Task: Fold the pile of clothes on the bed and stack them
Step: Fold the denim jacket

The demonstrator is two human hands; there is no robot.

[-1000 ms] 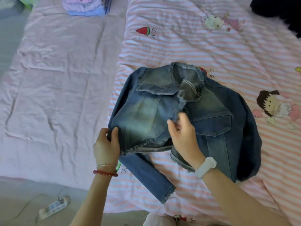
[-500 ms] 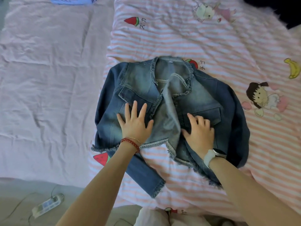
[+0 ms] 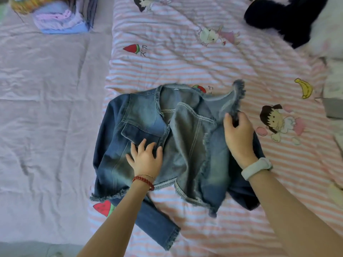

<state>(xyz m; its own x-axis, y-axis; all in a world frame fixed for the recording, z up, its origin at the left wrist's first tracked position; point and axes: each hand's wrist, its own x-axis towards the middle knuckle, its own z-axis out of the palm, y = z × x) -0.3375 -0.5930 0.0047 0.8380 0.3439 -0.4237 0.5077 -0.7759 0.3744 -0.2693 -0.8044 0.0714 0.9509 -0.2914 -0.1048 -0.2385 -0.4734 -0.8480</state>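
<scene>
A: Denim, faded blue, with frayed hems: one cropped denim jacket [image 3: 148, 130] is laid front-up on the pink-and-white striped cartoon-print quilt [image 3: 185, 58], collar pointed away from the camera. One sleeve is seen trailing toward the near edge of the bed.

B: Left hand [image 3: 145, 158]?

A: It is laid on the left front panel just below the chest pocket flap, palm down, fingers spread and only lightly bent. Nothing is gripped by it; the cloth is pressed flat. A red bead bracelet [image 3: 143, 180] is worn at that wrist.

B: Right hand [image 3: 238, 138]?

A: The frayed cuff of the right sleeve is pinched between thumb and fingers, and it is held lifted over the jacket's right shoulder, clear of the quilt. A white wristband [image 3: 257, 168] is worn at that wrist.

B: Front panels?

A: The right panel is turned open, so the paler inside face is exposed at the centre.

B: Other items noted?

A: A stack of folded pastel clothes [image 3: 61, 17] is seen at far left on the plain pink sheet [image 3: 46, 108]. A dark navy garment [image 3: 289, 17] is heaped at far right, well apart from the jacket.
</scene>
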